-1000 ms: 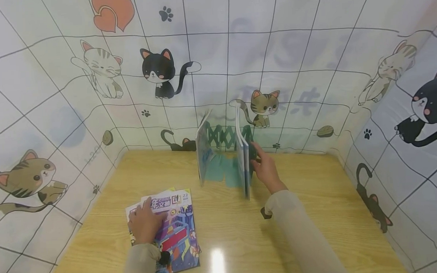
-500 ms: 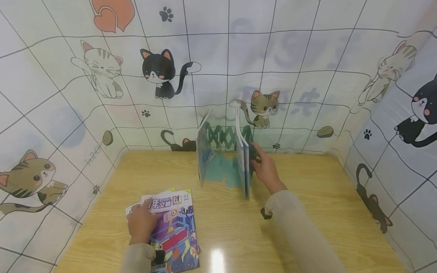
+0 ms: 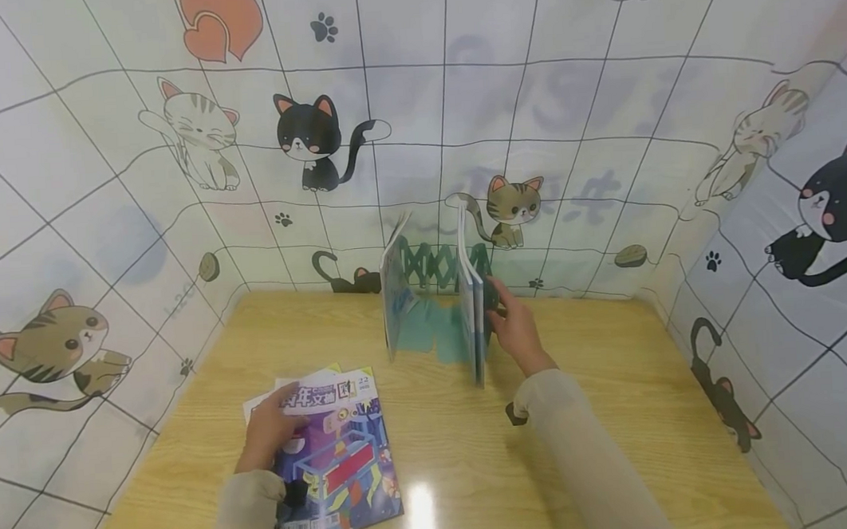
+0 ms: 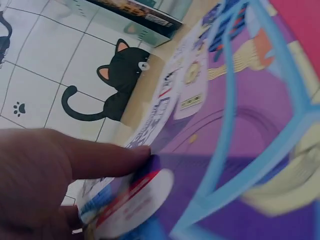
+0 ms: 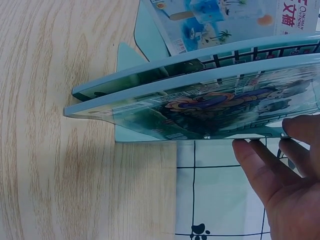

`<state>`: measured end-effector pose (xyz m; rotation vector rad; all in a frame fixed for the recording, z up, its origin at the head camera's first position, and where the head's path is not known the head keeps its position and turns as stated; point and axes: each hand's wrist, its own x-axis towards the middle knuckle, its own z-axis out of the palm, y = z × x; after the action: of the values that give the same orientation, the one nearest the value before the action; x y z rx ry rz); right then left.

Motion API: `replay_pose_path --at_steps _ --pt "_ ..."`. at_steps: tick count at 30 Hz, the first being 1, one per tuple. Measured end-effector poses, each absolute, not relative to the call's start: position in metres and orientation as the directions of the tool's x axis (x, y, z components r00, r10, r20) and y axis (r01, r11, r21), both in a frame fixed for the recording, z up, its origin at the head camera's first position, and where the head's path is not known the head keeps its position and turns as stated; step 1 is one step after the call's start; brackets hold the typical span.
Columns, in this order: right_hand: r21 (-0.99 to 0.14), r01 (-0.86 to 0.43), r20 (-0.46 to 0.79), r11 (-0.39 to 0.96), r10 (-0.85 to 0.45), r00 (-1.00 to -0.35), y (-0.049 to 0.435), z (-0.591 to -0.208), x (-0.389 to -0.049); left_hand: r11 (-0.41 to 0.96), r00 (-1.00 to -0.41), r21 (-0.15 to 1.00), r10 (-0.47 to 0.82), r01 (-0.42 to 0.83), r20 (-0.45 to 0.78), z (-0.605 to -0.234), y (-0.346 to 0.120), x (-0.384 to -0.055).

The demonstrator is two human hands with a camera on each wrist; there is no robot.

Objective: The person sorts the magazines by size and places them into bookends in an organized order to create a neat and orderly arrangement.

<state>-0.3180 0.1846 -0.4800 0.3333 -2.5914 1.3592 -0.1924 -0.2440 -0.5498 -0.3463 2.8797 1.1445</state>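
My left hand [image 3: 267, 432] grips the left edge of a purple illustrated magazine [image 3: 347, 460] at the front left. In the left wrist view the thumb [image 4: 110, 157] lies on its cover and the other fingers are mostly hidden at the edge. Beneath it, part of another magazine [image 3: 254, 403] shows. A green bookend with a zigzag back [image 3: 431, 266] stands by the back wall, magazines upright at both ends. With straight fingers [image 5: 260, 167], my right hand [image 3: 522, 335] touches the bookend's right side, beside two standing magazines [image 5: 225, 102].
One thin stack of standing magazines [image 3: 392, 298] leans at the bookend's left end. The wooden table [image 3: 463, 470] meets cat-printed walls [image 3: 415, 105] at the back and both sides.
My left hand has slid left to the magazine's edge and taken hold of it. The magazine has turned slightly and shifted right at its near end. The right hand stays in place.
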Motion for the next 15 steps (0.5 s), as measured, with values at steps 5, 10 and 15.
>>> replay_pose_path --at_steps 5,10,15 --pt "-0.788 -0.281 0.269 0.548 -0.104 -0.958 0.184 -0.48 -0.318 0.693 -0.988 0.704 -0.108 -0.157 -0.113 -0.546 -0.248 -0.195" --pt "-0.789 -0.281 0.27 0.547 -0.103 -0.957 0.184 -0.479 -0.316 0.574 -0.986 0.809 0.019 -0.124 -0.165 -0.534 -0.252 -0.192" --pt "-0.785 -0.273 0.262 0.556 -0.101 -0.96 0.184 -0.479 -0.317 0.345 -0.953 0.925 0.192 -0.157 -0.234 -0.524 -0.255 -0.189"
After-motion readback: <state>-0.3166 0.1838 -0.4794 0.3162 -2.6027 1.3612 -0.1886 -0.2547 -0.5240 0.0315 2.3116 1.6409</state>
